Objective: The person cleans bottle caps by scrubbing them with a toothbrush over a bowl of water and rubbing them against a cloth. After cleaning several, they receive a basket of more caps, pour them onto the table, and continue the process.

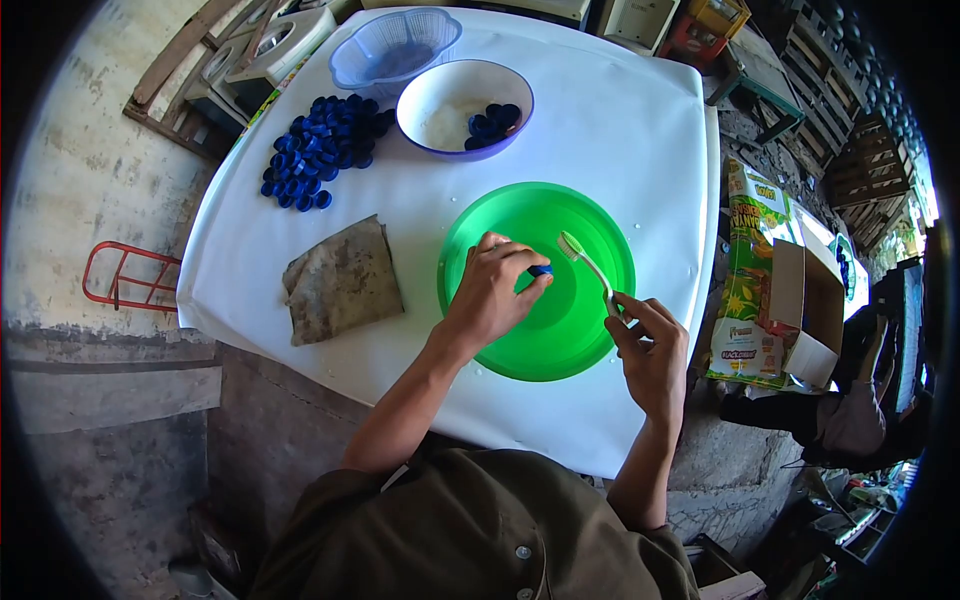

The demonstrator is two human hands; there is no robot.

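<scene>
Over the green basin (595,345), my left hand (492,285) pinches a small blue bottle cap (540,270) between thumb and fingers. My right hand (648,345) grips the handle of a toothbrush (590,262) above the basin's right side, its bristle head pointing at the cap without touching it. Behind the basin, a white bowl with a blue rim (425,105) holds several more blue caps (490,125). A large heap of blue caps (320,150) lies to the left on the white table cover.
A stained brown cloth (345,282) lies left of the basin. At the back stands a translucent blue plastic basket (395,50). To the right of the table are a printed sack (750,270) and an open cardboard box (805,295). A red metal frame (125,275) leans by the left wall.
</scene>
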